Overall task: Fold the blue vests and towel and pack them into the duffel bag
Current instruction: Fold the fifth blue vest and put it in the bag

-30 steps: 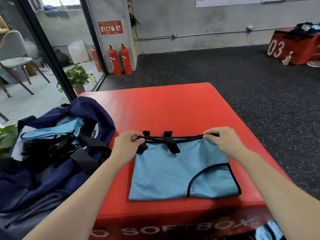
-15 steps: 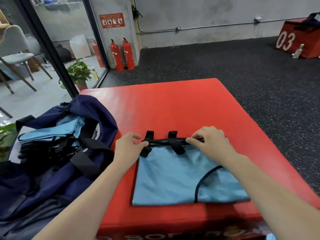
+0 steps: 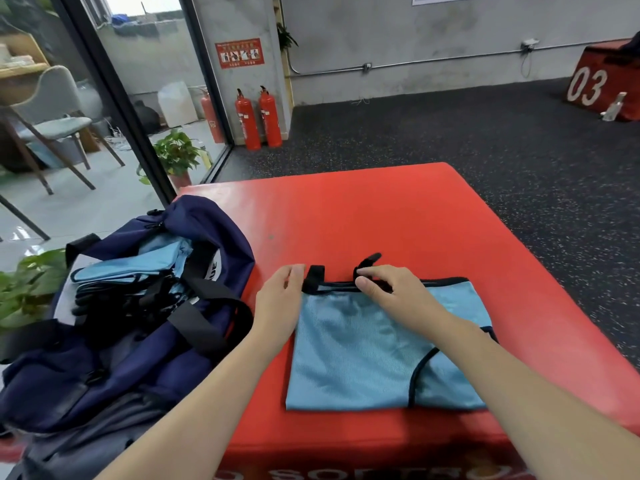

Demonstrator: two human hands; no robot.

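The right hand (image 3: 391, 292) pinches one of two black strap loops (image 3: 367, 262) at the far edge of the single folded light-blue mesh vest with black trim (image 3: 363, 351), which lies flat on the one red padded soft box (image 3: 363, 216). The left hand (image 3: 280, 303) rests with straight fingers at the vest's left corner, beside the other loop. To the left, one open navy fabric duffel bag (image 3: 145, 341) holds a stack of folded blue vests (image 3: 135, 268); their number cannot be told. Two red fire extinguishers (image 3: 259, 119) stand by the wall.

"03" on far red box (image 3: 602, 77)
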